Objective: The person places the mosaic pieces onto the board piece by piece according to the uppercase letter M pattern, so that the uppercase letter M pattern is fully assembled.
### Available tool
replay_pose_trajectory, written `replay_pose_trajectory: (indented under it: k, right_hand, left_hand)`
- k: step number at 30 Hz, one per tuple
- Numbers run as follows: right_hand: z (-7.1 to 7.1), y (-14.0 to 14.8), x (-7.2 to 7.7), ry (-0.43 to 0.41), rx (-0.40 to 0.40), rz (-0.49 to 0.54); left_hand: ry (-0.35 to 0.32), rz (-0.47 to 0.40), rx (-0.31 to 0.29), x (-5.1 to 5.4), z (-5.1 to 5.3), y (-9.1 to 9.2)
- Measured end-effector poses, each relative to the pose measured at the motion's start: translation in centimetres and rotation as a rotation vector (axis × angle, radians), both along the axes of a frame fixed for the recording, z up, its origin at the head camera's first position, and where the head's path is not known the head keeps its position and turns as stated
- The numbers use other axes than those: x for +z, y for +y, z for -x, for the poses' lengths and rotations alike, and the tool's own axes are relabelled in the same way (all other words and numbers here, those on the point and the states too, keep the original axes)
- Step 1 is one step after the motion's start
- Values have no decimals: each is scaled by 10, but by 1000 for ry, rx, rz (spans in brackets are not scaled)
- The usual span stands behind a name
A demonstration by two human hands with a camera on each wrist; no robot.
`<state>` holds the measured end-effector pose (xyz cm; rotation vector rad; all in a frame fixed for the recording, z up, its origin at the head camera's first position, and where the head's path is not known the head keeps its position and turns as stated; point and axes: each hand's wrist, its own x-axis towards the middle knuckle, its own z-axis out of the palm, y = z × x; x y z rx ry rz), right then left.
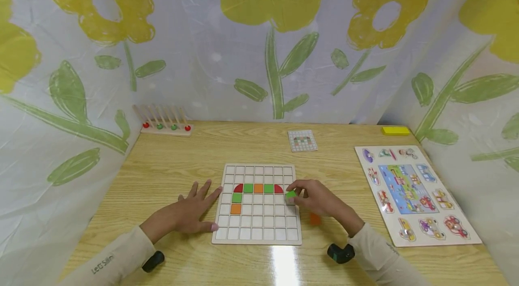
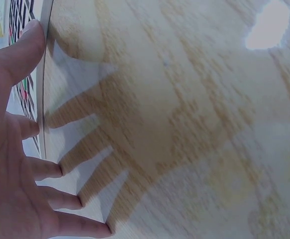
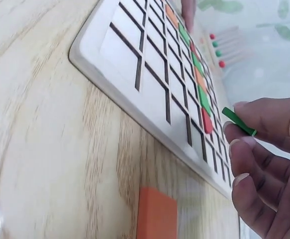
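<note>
A white grid board (image 1: 257,234) lies on the wooden table with colored tiles set in some squares. Its upper row runs red, green, orange (image 1: 258,188), green, red; a green tile and an orange tile (image 1: 235,209) sit below at the left. My right hand (image 1: 314,197) pinches a green square tile (image 3: 239,122) between thumb and fingertips, over the board's right edge. Spread flat, my left hand (image 1: 194,209) rests at the board's left edge, thumb and forefinger touching it. An orange tile (image 3: 157,214) lies on the table by the board, partly under my right wrist in the head view.
A small pattern card (image 1: 302,141) lies behind the board. To the right is a knobbed picture puzzle (image 1: 417,196), with a yellow block (image 1: 395,131) behind it. A peg stand with red and green beads (image 1: 166,129) stands at the back left. A flowered curtain (image 1: 194,74) surrounds the table.
</note>
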<state>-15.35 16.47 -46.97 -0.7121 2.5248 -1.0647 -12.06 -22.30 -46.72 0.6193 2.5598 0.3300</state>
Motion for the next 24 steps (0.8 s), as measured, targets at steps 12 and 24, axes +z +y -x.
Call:
replay_pose_trajectory:
  k: [12,24]
  right_hand:
    - [-3,-20,-1,-32,51,57]
    - [-4,-31,-7,-53,55,77]
  left_hand:
    - [4,-11,2,1,0,0]
    - [-3,-11,-3,0,0,0]
